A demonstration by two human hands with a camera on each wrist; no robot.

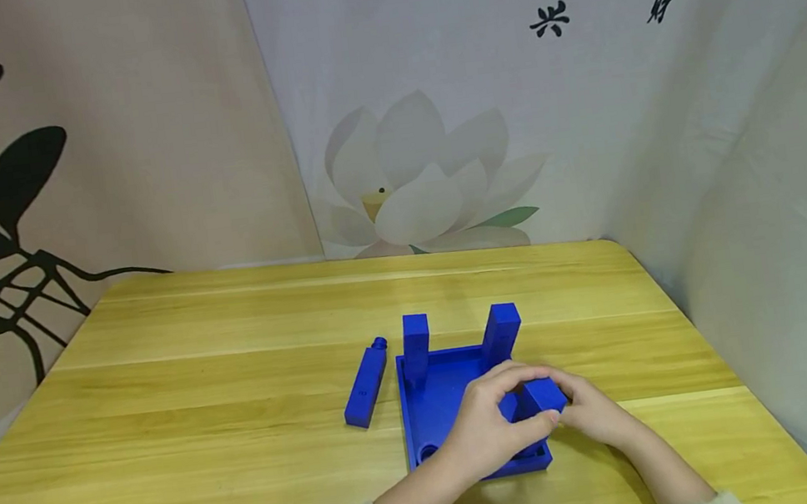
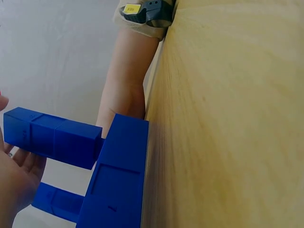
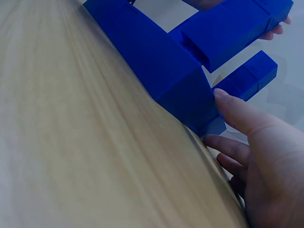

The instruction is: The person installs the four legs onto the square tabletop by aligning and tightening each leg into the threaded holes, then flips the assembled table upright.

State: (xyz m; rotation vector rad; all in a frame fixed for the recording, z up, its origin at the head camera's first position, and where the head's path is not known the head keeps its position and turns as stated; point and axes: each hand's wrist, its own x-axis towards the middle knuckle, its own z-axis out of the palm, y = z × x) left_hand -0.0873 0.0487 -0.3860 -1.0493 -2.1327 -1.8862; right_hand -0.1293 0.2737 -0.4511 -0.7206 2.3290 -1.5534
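A shallow blue square tray (image 1: 445, 402) with raised rims lies on the table, and square blue posts stand at both of its far corners. My left hand (image 1: 495, 417) grips a third blue post (image 1: 545, 396) at the near right corner, thumb on one side and fingers curled round the other. In the left wrist view a narrow gap shows between this post (image 2: 54, 135) and the tray (image 2: 118, 166). My right hand (image 3: 270, 156) pinches the tray's outer edge at a corner between thumb and fingers. In the head view, the left hand partly hides the right hand (image 1: 597, 409).
Left of the tray a loose blue post (image 1: 365, 387) lies on its side, its round knobbed end pointing away. A round socket (image 1: 426, 452) shows at the tray's near left corner. Fabric with printed leaves and a flower (image 1: 432, 173) hangs behind the wooden table (image 1: 204, 411).
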